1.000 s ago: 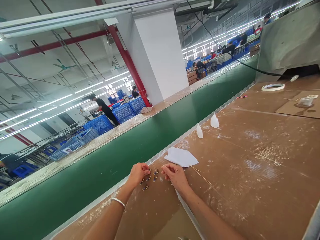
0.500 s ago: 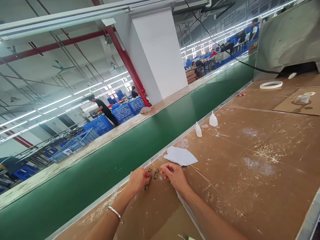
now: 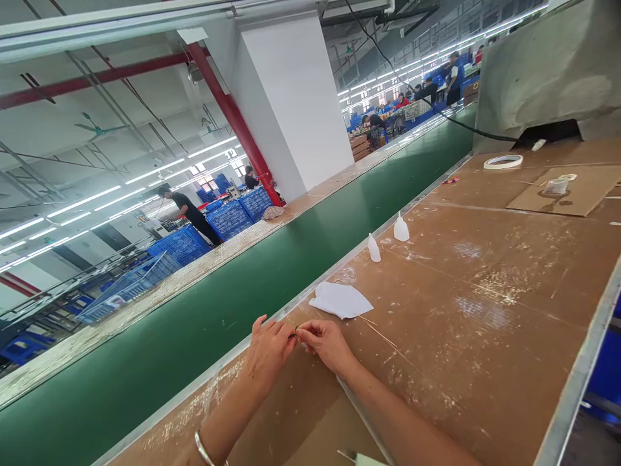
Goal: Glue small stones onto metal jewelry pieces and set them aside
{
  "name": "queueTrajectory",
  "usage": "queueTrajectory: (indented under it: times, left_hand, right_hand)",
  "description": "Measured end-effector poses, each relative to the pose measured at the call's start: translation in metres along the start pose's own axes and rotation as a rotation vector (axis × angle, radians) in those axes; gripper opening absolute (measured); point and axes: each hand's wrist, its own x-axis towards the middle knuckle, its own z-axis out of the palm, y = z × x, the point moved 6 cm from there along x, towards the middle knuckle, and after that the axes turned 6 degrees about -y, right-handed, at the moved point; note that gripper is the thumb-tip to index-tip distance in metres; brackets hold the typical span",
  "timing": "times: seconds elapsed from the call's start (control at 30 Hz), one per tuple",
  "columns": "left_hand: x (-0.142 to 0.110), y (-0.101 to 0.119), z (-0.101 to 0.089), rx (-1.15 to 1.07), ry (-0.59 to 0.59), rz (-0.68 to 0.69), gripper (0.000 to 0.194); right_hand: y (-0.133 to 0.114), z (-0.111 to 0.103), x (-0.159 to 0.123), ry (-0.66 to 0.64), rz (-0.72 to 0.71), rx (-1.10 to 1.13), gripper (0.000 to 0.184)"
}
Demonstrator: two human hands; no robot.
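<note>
My left hand (image 3: 268, 349) and my right hand (image 3: 324, 343) meet fingertip to fingertip on the brown cardboard-covered bench (image 3: 485, 285), close to the green conveyor belt (image 3: 242, 291). Both hands are curled and cover the spot between them. The fingers of each pinch together; a small dark part barely shows between them, too small to name. A silver bracelet (image 3: 204, 448) sits on my left wrist. A white sheet of paper (image 3: 340, 300) lies just beyond my right hand, with a thin stick beside it.
Two small white squeeze bottles (image 3: 373, 248) (image 3: 401, 228) stand near the belt edge. A tape roll (image 3: 503, 162) and a cardboard piece with a small plastic cup (image 3: 554, 187) lie far right. A grey metal housing (image 3: 543, 71) stands behind. People work at blue crates (image 3: 233, 217) across the belt.
My hands have come together over the small blue and gold parts that lay between them, which are now hidden. The view has swung slightly to the right.
</note>
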Motion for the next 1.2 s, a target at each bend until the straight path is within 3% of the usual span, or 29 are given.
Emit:
queueTrajectory:
  times: [0.27,0.73,1.2]
  left_hand:
    - [-0.003,0.003,-0.010,0.058,0.164,0.121,0.019]
    - [-0.008,0.002,-0.017,0.154,0.281,0.137,0.019]
    - [-0.009,0.013,-0.018,0.144,0.274,0.179,0.022]
  right_hand:
    - [0.001,0.000,0.001,0.013,0.009,0.028,0.036]
    - [0.001,-0.005,0.003,0.066,0.042,0.056,0.036]
    - [-0.004,0.000,-0.001,0.003,0.030,-0.032,0.027]
